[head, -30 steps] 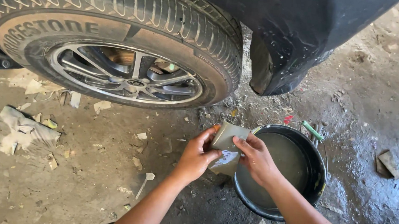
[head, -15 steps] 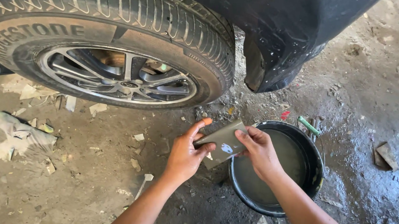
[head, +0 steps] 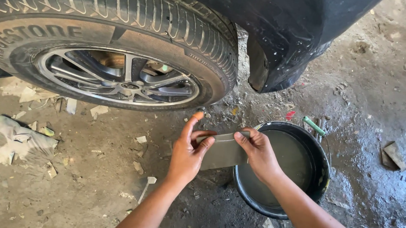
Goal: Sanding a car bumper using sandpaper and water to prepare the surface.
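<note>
Both hands hold a wet grey sheet of sandpaper [head: 223, 151] flat between them, just left of a black bucket [head: 319, 184] of murky water. My left hand [head: 188, 153] pinches the sheet's left edge with the thumb raised. My right hand [head: 257, 151] grips its right edge over the bucket's rim. A car tyre with a silver alloy wheel [head: 120, 77] stands right behind the hands, and the dark car body [head: 285, 34] hangs above the bucket.
The concrete floor is dirty and wet around the bucket. Torn paper scraps [head: 13, 139] lie at the left under the tyre. A green-handled tool [head: 314, 126] rests behind the bucket, and a flat scrap [head: 394, 155] lies at the right.
The crumpled sheet has been spread out flat between both hands, and the hands have risen slightly from the bucket's edge. The view has shifted a little.
</note>
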